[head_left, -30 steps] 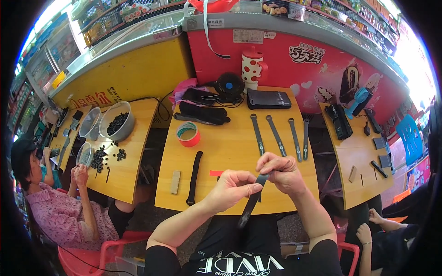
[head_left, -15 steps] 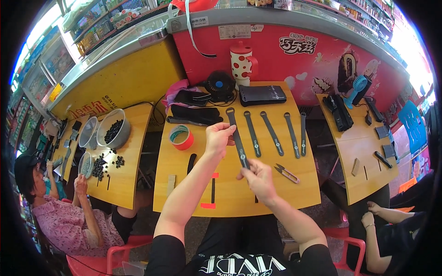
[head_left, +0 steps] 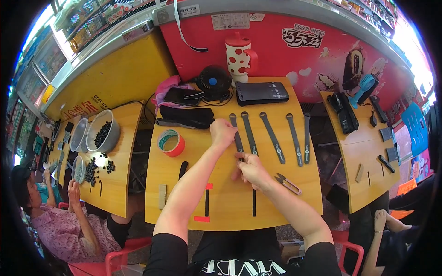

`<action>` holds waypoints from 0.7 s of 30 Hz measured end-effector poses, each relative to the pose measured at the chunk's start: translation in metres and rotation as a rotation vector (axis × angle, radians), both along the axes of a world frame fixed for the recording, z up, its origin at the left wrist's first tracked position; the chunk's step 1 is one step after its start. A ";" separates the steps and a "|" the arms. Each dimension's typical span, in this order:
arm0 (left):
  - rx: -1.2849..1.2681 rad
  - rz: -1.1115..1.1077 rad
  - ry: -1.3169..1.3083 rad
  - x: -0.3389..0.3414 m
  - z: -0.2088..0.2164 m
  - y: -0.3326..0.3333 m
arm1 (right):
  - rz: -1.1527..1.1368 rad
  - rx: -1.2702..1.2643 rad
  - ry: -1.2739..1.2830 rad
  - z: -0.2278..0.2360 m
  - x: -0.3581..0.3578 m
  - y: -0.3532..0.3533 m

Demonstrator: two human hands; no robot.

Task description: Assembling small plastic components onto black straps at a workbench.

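Note:
A dark grey strap [head_left: 237, 142] with a ringed upper end lies lengthwise between my hands. My left hand [head_left: 223, 133] is closed at its upper part, the fingertips pressed on its edge. Around its lower end my right hand [head_left: 252, 170] is closed, hiding that tip. Several matching straps are spread in a row to the right, among them one close beside it [head_left: 249, 133] and one in the middle of the row [head_left: 272, 138]. A pair of thread snips [head_left: 288, 185] rests to the right of my right hand.
Orange tape roll [head_left: 171, 143], black pouch [head_left: 262, 93], fan [head_left: 214, 82] and spotted tumbler [head_left: 238, 62] stand on my table. Red tape pieces [head_left: 201, 219] and black strips [head_left: 254, 203] mark its front. A person at the left table has bowls [head_left: 103, 131] of black pieces; another person sits at right.
The view has shifted a little. The strap between my hands has come into line with the row, and my right hand has moved slightly left relative to the table.

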State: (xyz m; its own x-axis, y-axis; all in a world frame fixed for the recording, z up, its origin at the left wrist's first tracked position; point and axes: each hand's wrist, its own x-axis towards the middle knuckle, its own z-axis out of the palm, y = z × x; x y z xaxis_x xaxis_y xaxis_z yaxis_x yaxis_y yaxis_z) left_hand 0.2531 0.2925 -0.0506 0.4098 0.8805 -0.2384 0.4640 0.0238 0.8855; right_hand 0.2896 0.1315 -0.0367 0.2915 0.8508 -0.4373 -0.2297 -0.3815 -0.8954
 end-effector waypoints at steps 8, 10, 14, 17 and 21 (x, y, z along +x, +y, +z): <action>0.564 -0.056 0.196 -0.001 -0.002 -0.011 | 0.066 -0.108 0.199 0.022 0.000 -0.004; 0.560 -0.061 0.141 -0.015 0.002 -0.004 | 0.104 -0.059 0.191 0.025 0.002 -0.017; 0.599 -0.141 -0.096 -0.085 0.077 -0.012 | 0.042 0.051 0.077 0.069 0.005 -0.078; 0.609 -0.144 0.004 -0.170 0.113 -0.028 | 0.137 0.079 -0.292 0.080 -0.010 -0.134; 0.509 -0.103 0.411 -0.249 0.105 -0.061 | 0.169 0.206 -0.467 0.064 -0.051 -0.186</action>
